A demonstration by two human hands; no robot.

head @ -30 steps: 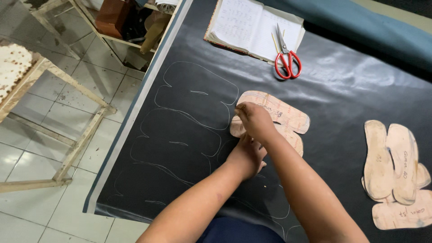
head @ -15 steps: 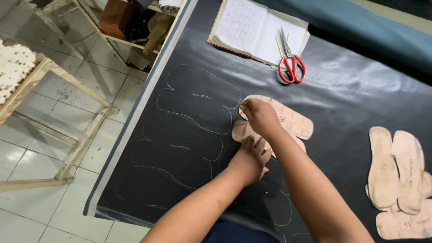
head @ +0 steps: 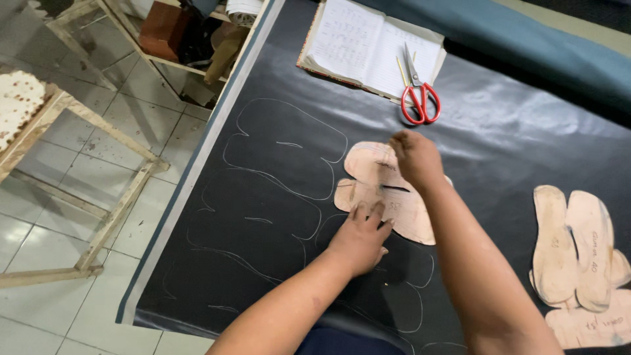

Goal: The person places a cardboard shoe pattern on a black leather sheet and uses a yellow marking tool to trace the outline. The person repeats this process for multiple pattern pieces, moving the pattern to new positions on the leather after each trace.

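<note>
A tan cardboard shoe pattern (head: pixel 381 190) lies flat on a black sheet (head: pixel 276 250) spread over the table. My left hand (head: pixel 360 236) presses down on the pattern's near edge with its fingers spread. My right hand (head: pixel 415 158) rests at the pattern's far edge, fingers pinched as if around a thin marker, which is too small to make out. White traced outlines (head: pixel 282 154) of the same shape cover the sheet to the left and below.
Red-handled scissors (head: pixel 417 98) and an open notebook (head: pixel 368 49) lie at the far side. A stack of tan sole-shaped patterns (head: pixel 578 253) sits at the right. Wooden frames (head: pixel 98 190) stand on the tiled floor left of the table edge.
My right hand has moved from the pattern's left edge round to its far right edge. My left hand has stayed pressed on the pattern.
</note>
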